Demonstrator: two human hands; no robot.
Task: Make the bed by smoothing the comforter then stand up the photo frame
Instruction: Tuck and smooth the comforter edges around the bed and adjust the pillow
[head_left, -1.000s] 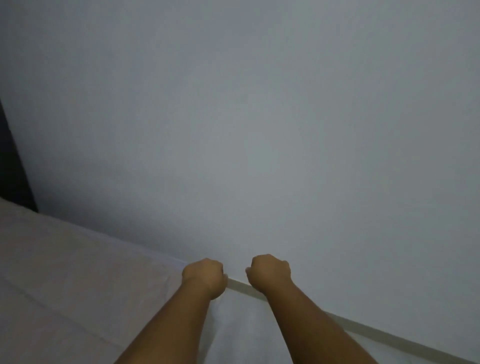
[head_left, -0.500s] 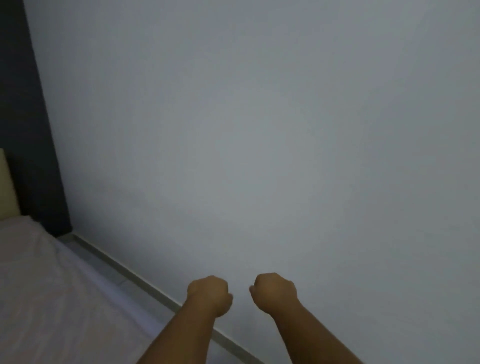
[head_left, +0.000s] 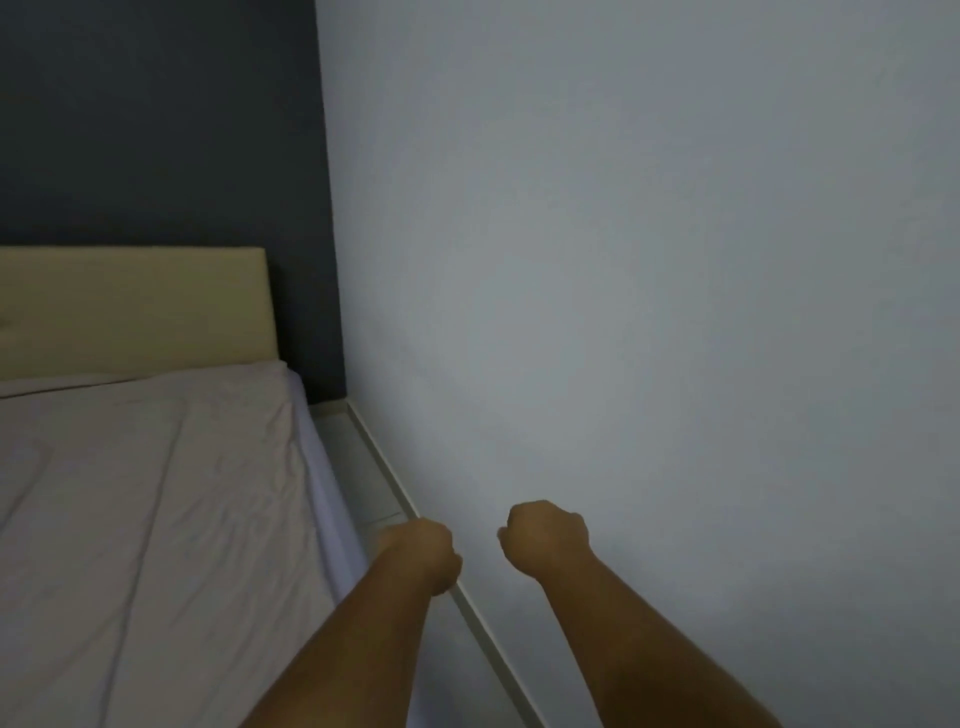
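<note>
The comforter (head_left: 145, 499) lies on the bed at left, its length running toward the headboard (head_left: 135, 306). Left hand (head_left: 423, 553) and right hand (head_left: 545, 535) are empty fists beside the wall (head_left: 649, 312)

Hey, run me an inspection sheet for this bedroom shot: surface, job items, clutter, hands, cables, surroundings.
Surface: bed, seen from its right side.
Job's things: comforter spread flat, with creases; photo frame not in view.
Clutter: nothing seen.
Grippers: left hand and right hand both closed into fists, holding nothing visible, raised off the bed.
Cables: nothing seen.
Surroundings: beige headboard, dark wall behind it, pale wall on the right, skirting board, narrow floor strip.
</note>
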